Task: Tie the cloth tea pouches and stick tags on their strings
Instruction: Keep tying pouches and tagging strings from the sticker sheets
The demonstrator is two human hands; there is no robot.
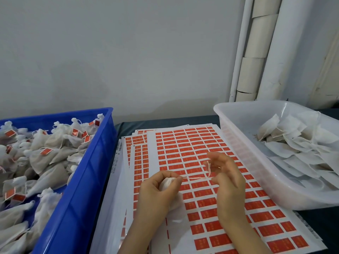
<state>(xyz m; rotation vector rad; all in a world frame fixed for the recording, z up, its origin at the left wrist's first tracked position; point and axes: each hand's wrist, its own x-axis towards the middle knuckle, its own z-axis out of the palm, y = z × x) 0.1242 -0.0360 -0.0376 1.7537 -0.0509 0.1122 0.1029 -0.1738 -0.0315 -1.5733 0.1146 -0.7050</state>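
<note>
My left hand (157, 189) grips a white cloth tea pouch (167, 183) by its gathered neck, above the sheets of red tag stickers (211, 202). A thin pale string (196, 178) runs taut from the pouch to my right hand (226, 178), which pinches the string's end; a short loop stands up beside its fingers. Both hands hover over the middle of the sticker sheets.
A blue crate (86, 180) on the left holds several tied pouches with red tags. A clear plastic bin (244, 162) on the right holds flat untied pouches (297, 143). White pipes (256, 52) stand against the wall at the back right.
</note>
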